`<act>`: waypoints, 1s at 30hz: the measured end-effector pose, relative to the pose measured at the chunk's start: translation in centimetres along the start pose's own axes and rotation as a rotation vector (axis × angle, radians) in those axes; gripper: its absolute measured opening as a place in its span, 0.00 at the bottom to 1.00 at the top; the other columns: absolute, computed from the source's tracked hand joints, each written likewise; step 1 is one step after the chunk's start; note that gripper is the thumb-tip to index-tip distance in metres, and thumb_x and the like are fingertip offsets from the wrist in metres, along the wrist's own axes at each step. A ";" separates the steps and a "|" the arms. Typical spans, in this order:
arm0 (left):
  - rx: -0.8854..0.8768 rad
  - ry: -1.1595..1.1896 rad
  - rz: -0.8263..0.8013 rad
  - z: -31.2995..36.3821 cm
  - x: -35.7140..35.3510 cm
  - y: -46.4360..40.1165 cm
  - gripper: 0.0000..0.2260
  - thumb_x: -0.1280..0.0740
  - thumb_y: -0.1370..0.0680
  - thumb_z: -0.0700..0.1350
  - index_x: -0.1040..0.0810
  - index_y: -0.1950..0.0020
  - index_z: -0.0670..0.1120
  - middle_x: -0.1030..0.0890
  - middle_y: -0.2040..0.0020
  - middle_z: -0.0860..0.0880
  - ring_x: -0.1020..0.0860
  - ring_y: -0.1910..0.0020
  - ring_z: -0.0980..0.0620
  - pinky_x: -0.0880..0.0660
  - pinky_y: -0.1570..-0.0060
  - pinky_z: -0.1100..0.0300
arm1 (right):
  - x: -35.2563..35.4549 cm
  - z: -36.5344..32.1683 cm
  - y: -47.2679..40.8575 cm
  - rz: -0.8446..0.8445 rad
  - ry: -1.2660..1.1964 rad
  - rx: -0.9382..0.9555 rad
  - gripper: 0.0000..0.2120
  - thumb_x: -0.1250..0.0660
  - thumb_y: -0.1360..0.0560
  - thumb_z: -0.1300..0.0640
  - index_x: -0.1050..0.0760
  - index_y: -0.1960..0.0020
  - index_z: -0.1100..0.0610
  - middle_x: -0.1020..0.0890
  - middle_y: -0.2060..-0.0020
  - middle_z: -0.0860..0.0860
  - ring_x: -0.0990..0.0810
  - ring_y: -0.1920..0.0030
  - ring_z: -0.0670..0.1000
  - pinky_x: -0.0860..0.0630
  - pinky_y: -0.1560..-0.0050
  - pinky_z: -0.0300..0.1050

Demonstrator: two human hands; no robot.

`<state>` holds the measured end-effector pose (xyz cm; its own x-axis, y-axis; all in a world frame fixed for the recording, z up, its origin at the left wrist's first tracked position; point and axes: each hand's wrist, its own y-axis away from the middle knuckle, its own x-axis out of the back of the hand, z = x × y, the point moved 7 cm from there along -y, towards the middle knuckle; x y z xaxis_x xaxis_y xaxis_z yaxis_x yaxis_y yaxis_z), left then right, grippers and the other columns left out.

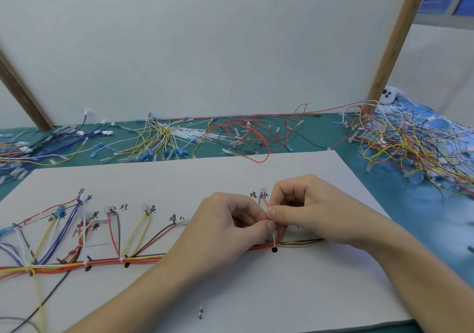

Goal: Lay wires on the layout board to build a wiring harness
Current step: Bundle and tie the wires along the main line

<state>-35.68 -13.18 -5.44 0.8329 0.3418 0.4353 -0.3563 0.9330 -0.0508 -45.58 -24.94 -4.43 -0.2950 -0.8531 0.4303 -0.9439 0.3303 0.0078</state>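
A: Item one, layout board (256, 289): white sheet on the green table (400, 178), handwritten labels and black dots marked along it

B: Item two?

A: Wire bundle (102, 263), red, yellow, orange and black strands, lying along the layout board from its left edge towards its middle, with coloured branches rising from it to the labelled points

B: Hands?

A: Left hand (225, 227) and right hand (305, 209), both over the middle of the layout board, fingertips meeting. Fingers of both curled, pinching the upper end of a white cable tie (274, 240)

B: And the tie relative to the grip?

A: It hangs straight below the pinch and loops the wire bundle, just above a black dot (274, 249) on the layout board. The bundle passes under both hands and runs out to the right of the tie

B: Other stock?

A: Loose wires beyond the far edge of the layout board: blue pile (51, 142), yellow pile (161, 137), red pile (251, 132); a mixed tangle (410, 142) off its right edge
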 end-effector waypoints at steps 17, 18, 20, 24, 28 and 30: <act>-0.008 -0.001 0.038 0.1 0.2 -0.1 0.04 0.25 0.24 0.47 0.15 0.59 0.52 0.14 0.64 0.54 0.23 0.70 0.63 0.30 0.68 0.71 | 0.1 0.0 0.2 0.015 0.030 0.008 0.05 0.30 0.24 0.50 0.17 0.54 0.50 0.13 0.59 0.54 0.17 0.52 0.63 0.22 0.45 0.67; -0.011 0.000 0.042 0.2 0.3 0.0 0.05 0.25 0.24 0.46 0.15 0.60 0.52 0.14 0.64 0.54 0.23 0.70 0.63 0.30 0.68 0.72 | 0.1 0.0 0.2 0.008 0.032 0.008 0.05 0.29 0.25 0.49 0.17 0.54 0.49 0.13 0.58 0.53 0.16 0.52 0.62 0.22 0.45 0.66; -0.019 -0.005 0.046 0.3 0.3 0.1 0.05 0.25 0.24 0.46 0.15 0.60 0.51 0.14 0.64 0.54 0.24 0.71 0.63 0.31 0.69 0.72 | 0.2 0.1 0.2 -0.007 0.043 0.013 0.04 0.29 0.24 0.50 0.16 0.54 0.49 0.12 0.58 0.52 0.15 0.54 0.59 0.20 0.47 0.59; -0.019 -0.010 0.052 0.3 0.3 0.1 0.05 0.25 0.24 0.47 0.15 0.60 0.51 0.14 0.64 0.54 0.24 0.71 0.63 0.32 0.69 0.73 | 0.1 0.0 0.4 -0.013 0.094 0.042 0.05 0.30 0.21 0.56 0.18 0.55 0.50 0.13 0.62 0.48 0.17 0.62 0.43 0.24 0.61 0.35; -0.013 -0.016 0.024 0.2 0.2 -0.1 0.05 0.26 0.23 0.47 0.15 0.60 0.51 0.14 0.63 0.53 0.23 0.68 0.61 0.30 0.67 0.70 | 0.0 0.0 0.2 0.013 0.171 0.038 0.03 0.31 0.23 0.52 0.20 0.55 0.49 0.14 0.62 0.50 0.18 0.63 0.50 0.22 0.61 0.48; -0.013 -0.008 0.017 0.2 0.3 -0.1 0.05 0.26 0.23 0.46 0.15 0.60 0.51 0.15 0.64 0.52 0.25 0.70 0.60 0.32 0.68 0.70 | 0.0 -0.1 0.2 0.013 0.195 0.044 0.04 0.32 0.23 0.50 0.20 0.55 0.48 0.15 0.62 0.48 0.20 0.64 0.48 0.23 0.61 0.48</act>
<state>-35.51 -13.17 -5.13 0.8233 0.3571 0.4412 -0.3653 0.9283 -0.0698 -45.74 -24.80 -4.37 -0.2767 -0.7532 0.5967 -0.9470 0.3190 -0.0364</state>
